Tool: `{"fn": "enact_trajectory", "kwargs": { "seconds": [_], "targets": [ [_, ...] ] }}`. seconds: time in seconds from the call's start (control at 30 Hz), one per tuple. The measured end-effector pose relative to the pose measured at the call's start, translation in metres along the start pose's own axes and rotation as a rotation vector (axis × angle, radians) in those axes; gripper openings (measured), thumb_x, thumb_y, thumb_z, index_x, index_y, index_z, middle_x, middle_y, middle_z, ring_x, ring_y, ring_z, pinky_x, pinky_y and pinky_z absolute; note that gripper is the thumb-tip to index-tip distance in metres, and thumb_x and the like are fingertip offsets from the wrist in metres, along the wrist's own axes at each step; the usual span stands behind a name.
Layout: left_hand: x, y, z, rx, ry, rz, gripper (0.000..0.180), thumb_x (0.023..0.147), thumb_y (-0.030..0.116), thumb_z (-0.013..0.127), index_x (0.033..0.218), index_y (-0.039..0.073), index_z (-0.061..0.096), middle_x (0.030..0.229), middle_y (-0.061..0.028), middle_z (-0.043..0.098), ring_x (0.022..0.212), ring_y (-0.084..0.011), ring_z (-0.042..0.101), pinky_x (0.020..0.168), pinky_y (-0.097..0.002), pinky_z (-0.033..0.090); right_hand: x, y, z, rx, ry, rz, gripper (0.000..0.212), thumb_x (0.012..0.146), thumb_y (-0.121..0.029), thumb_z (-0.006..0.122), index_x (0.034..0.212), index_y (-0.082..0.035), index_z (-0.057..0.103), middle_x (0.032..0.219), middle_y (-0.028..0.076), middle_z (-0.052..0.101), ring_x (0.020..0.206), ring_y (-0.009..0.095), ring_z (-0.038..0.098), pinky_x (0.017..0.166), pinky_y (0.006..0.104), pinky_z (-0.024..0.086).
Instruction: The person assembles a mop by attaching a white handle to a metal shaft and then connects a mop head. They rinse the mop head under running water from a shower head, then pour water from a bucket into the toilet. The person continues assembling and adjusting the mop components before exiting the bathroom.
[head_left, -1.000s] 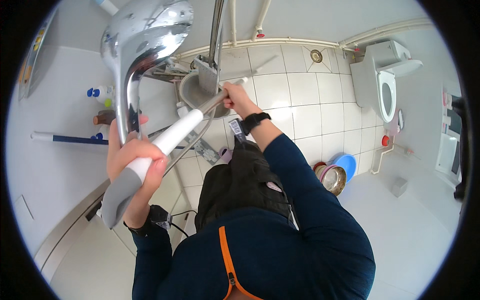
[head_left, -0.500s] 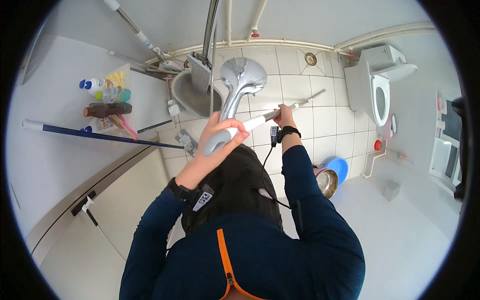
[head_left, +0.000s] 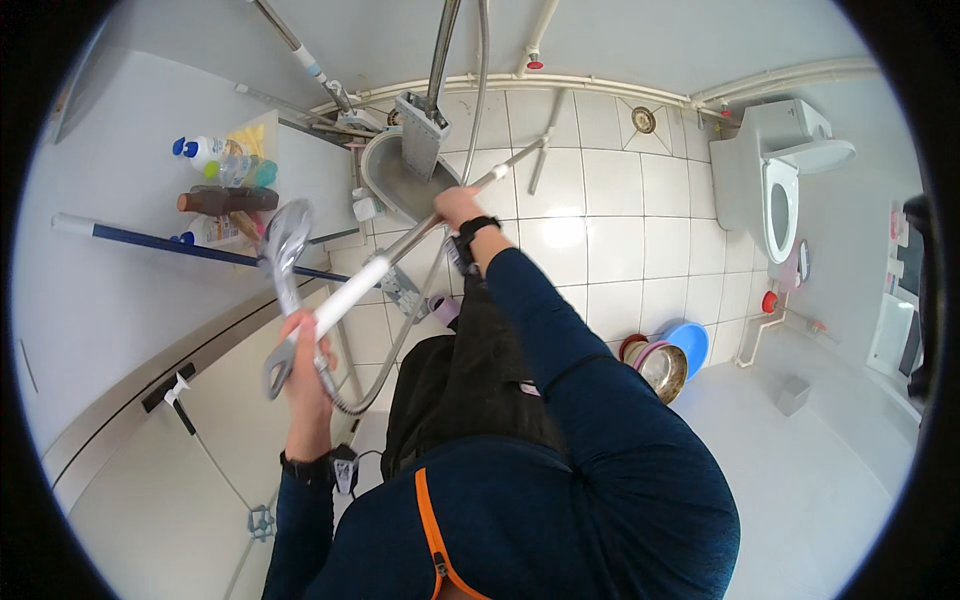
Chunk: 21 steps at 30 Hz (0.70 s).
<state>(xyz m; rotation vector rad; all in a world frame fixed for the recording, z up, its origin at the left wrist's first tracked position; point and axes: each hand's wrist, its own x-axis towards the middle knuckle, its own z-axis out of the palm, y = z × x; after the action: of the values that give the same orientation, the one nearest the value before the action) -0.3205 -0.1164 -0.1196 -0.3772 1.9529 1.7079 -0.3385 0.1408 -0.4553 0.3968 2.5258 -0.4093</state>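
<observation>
Head view: there you were, both hands clamped on the pole [head_left: 351, 296], right hand [head_left: 459, 205] up the shaft, left hand [head_left: 308, 372] at the grip and clutching the shower head [head_left: 287, 240] too! Both things were in your grasp, neither set down, no spray showing; the crossbar [head_left: 540, 162] hung over or on the floor tiles [head_left: 613, 187]. Since half a second earlier, the shower head had swung left, the crossbar nearer the bucket [head_left: 373, 172].

Room over tiles [head_left: 612, 185] right of pole [head_left: 408, 243]; bucket [head_left: 376, 172] obstructs left.
</observation>
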Motion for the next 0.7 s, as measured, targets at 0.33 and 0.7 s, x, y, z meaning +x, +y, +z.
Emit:
{"fn": "enact_trajectory", "kwargs": {
  "seconds": [0.33, 0.7],
  "targets": [
    [-0.108, 0.001, -0.119, -0.043, 0.196, 0.106, 0.023, 0.096, 0.033, 0.051, 0.103, 0.011, 0.053, 0.096, -0.0006, 0.050, 0.066, -0.0052, 0.047, 0.048, -0.0181, 0.038, -0.023, -0.191, 0.005, 0.025, -0.183, -0.360, 0.028, 0.072, -0.023, 0.069, 0.096, -0.009, 0.073, 0.095, 0.014, 0.069, 0.089, 0.038, 0.064, 0.071, 0.0784, 0.033],
    [-0.116, 0.000, -0.123, 0.138, -0.136, 0.308, 0.026, 0.092, 0.032, 0.054, 0.101, 0.008, 0.055, 0.109, -0.0082, 0.049, 0.068, -0.0065, 0.047, 0.055, -0.0183, 0.039, -0.117, -0.127, -0.006, 1.521, -0.208, 0.467, 0.020, 0.086, -0.014, 0.049, 0.075, 0.002, 0.047, 0.059, 0.011, 0.051, 0.043, 0.021, 0.047, 0.043, 0.0349, 0.041]
  ]
}}
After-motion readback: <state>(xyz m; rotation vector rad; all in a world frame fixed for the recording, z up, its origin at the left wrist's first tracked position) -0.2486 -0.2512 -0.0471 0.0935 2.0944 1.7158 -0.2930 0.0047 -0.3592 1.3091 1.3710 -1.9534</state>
